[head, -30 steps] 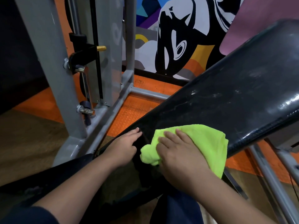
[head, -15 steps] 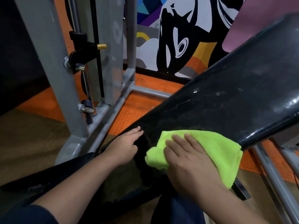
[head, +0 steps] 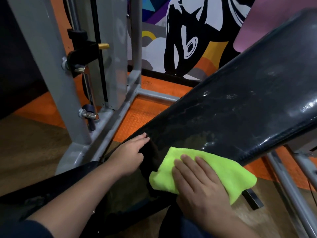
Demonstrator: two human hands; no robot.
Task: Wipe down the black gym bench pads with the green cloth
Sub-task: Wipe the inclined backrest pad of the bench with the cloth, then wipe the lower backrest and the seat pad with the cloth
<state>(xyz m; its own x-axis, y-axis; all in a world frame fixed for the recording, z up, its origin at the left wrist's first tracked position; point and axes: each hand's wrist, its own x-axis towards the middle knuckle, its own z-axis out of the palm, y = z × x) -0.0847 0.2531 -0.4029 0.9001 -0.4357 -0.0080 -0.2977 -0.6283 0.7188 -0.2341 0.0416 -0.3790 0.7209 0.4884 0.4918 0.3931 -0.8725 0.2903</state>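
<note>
Head view, the only 1. Right hand (head: 200, 188) laid flat, fingers straight, pressing the green cloth (head: 221, 170) onto the lower end of the inclined backrest pad (head: 240, 109); nothing curled round it, just palm pressure. Cloth spread wide, its right edge hanging off the pad's near side. Left hand (head: 130, 153) resting at the pad's bottom left corner, fingers loosely bent over the edge, apparently steadying rather than clamping.

Compared with 1 second ago: cloth slid rightward across the pad and flattened out from a bunched fold, right hand travelling with it; left hand unmoved. Reads as 1 sideways stroke near its end.

Above the cloth, smears and whitish streaks visible up the pad, so most of it probably not yet wiped. Seat pad (head: 51, 189) below the hands, dark and hard to judge. Grey machine frame (head: 51, 74) left of the pad, mural (head: 185, 40) behind it.
</note>
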